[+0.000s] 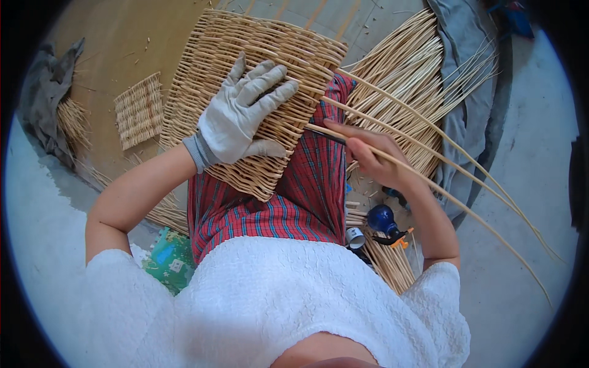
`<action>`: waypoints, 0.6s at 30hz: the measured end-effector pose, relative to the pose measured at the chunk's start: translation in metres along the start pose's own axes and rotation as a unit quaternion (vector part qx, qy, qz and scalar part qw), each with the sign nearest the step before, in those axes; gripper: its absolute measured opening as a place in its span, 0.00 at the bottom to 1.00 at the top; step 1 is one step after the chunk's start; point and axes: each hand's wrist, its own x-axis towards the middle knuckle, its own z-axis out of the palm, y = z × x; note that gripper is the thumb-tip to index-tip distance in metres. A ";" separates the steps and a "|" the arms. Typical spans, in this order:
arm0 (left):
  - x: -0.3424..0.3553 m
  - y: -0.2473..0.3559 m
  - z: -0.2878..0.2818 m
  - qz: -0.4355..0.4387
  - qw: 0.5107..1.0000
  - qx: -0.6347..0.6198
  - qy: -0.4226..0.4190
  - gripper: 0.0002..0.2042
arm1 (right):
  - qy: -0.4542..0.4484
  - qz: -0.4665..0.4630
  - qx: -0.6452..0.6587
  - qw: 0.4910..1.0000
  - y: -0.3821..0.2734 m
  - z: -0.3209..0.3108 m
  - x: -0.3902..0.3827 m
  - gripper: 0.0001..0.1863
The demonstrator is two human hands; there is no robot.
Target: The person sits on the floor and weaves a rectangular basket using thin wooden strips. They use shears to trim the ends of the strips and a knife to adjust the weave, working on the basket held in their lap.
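Note:
A woven wicker panel point(202, 67) rests across my lap on a red checked cloth point(264, 218). My left hand point(242, 113), in a whitish glove with a grey cuff, lies spread flat on the weave. At the panel's right edge, my bare right hand point(374, 150) closes round a slim dark-tipped tool point(328, 134), its point at the weave. A long cane strand point(454, 199) runs along the tool and past that hand; whether the fingers also grip it I cannot tell. Two more long strands point(423, 144) stick out from the same edge and curve away right.
A big bundle of loose canes point(399, 80) lies on grey cloth point(466, 73) at the far right. A small woven square point(139, 111) is on the floor at left, near a dark cloth point(46, 101). By my right side sits a blue spray bottle point(381, 219).

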 end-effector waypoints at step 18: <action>0.002 -0.003 0.001 0.059 0.997 0.041 0.036 0.59 | 0.119 -0.031 -0.055 0.991 0.031 0.060 -0.095 0.28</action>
